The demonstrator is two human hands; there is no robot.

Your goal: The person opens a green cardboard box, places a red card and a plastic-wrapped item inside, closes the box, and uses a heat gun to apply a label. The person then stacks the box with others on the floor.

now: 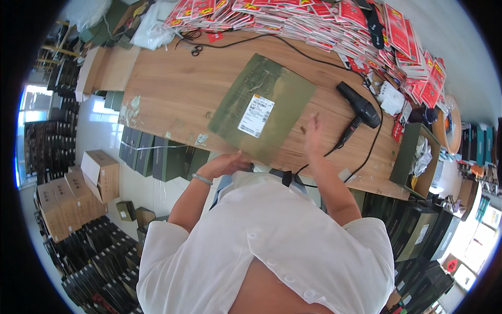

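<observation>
A flat dark green box (286, 97) lies at a slant on the wooden table in front of me. Its top bears a white printed label (255, 115) and looks scuffed toward the far left side. My left hand (225, 165) is at the table's front edge, just below the box's near left corner, fingers stretched to the right and holding nothing I can see. Beside the box's right edge my right hand (314, 137) points away from me with straight fingers, a little blurred and without anything in it. A black hair dryer (361, 107) rests to the right of that hand.
Piles of red printed packets (293, 21) line the table's back. Scissors (196, 50) lie at the far left. The dryer's black cord (372, 152) loops along the right. An open green box (415, 159) stands at the right edge; cardboard cartons (73, 193) stand on the floor left.
</observation>
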